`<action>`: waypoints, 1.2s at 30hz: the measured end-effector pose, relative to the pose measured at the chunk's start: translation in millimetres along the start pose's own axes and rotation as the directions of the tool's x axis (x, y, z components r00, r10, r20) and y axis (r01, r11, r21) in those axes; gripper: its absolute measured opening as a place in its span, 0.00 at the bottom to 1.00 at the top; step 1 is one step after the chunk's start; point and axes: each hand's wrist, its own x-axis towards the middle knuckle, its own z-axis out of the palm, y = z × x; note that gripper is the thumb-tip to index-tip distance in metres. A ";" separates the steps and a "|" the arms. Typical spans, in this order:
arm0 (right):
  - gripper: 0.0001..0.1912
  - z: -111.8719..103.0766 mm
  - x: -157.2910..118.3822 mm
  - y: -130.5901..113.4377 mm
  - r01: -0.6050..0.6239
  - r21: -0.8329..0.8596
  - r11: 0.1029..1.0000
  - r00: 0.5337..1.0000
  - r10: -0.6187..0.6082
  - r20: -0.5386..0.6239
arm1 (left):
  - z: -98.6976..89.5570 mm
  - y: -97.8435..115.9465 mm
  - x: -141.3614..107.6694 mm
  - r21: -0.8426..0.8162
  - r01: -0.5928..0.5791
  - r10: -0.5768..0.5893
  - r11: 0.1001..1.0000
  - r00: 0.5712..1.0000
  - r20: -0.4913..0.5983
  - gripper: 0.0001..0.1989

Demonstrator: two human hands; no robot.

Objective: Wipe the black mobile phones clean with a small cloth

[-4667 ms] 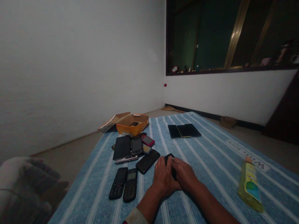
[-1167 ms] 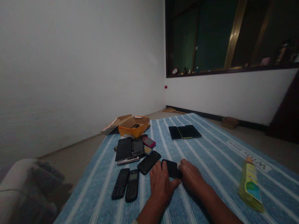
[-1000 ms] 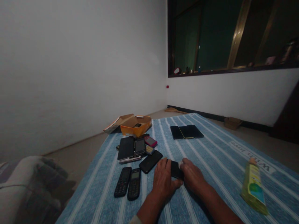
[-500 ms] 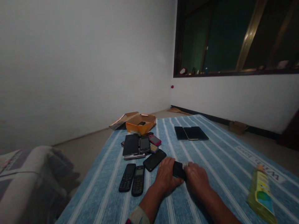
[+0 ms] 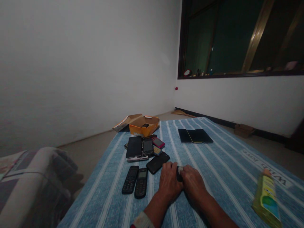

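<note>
My left hand (image 5: 169,179) is closed around a small dark phone (image 5: 179,174), most of which both hands hide. My right hand (image 5: 192,180) presses against it from the right, fingers curled over a small pale wad (image 5: 181,168) that looks like cloth or tissue. Left of my hands, two black keypad phones lie side by side: one phone (image 5: 130,180) and a second with a grey screen (image 5: 141,183). Just beyond my left fingertips rests a black smartphone (image 5: 158,162). Farther back is a pile of phones, with a dark flat device (image 5: 134,146) and a pink phone (image 5: 158,142).
An open orange box (image 5: 143,129) holding a dark phone stands at the far end of the blue striped cloth (image 5: 225,177). Dark flat devices (image 5: 196,136) lie at the back right. A yellow bottle (image 5: 267,199) lies at the near right.
My right hand has slid left over the dark phone, right up against my left hand, and covers more of it. The other phones stay in place; the view shifts slightly.
</note>
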 end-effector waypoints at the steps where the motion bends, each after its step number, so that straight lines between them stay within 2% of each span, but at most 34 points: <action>1: 0.15 -0.9 0.4 2.7 -0.006 0.005 1.000 1.000 0.006 0.000 | 0.0 1.3 -0.4 0.001 0.017 -0.017 1.000 1.000 0.003 0.24; 8: 0.16 -6.1 2.9 24.2 -0.124 -0.037 0.992 0.992 0.124 0.000 | 4.7 17.1 -6.9 0.071 0.175 -0.174 0.982 0.985 -0.018 0.32; 11: 0.16 -3.6 1.4 20.1 -0.103 -0.036 0.994 0.995 0.102 -0.009 | 4.0 21.5 -10.0 0.094 0.202 -0.203 0.975 0.979 -0.007 0.30; 15: 0.15 -0.3 -0.8 11.0 -0.049 -0.020 0.999 0.999 0.049 -0.005 | 2.0 20.5 -12.0 0.095 0.182 -0.184 0.979 0.983 0.010 0.26; 18: 0.15 -1.5 0.1 14.5 -0.044 -0.007 0.999 0.999 0.044 -0.019 | 0.4 18.6 -12.1 0.060 0.170 -0.171 0.984 0.985 0.014 0.28; 21: 0.16 -3.7 2.8 25.5 -0.089 -0.026 0.996 0.996 0.088 -0.023 | -2.7 17.2 -11.2 0.007 0.169 -0.170 0.986 0.985 0.034 0.32; 25: 0.17 -2.8 5.2 32.4 -0.117 -0.049 0.992 0.993 0.117 -0.017 | -6.8 12.9 -8.9 -0.083 0.164 -0.160 0.983 0.986 0.051 0.31; 28: 0.17 -0.2 3.3 23.3 -0.109 -0.040 0.993 0.994 0.108 -0.021 | -7.2 8.0 -6.8 -0.137 0.191 -0.189 0.972 0.982 0.032 0.31; 32: 0.17 1.7 -2.0 4.7 -0.022 -0.006 1.000 0.999 0.022 -0.024 | -5.8 2.8 -5.1 -0.181 0.213 -0.217 0.960 0.976 0.001 0.28; 36: 0.16 2.0 -2.2 4.3 0.000 0.012 1.000 1.000 0.000 -0.023 | -2.5 -1.4 -4.5 -0.258 0.236 -0.247 0.937 0.969 -0.014 0.29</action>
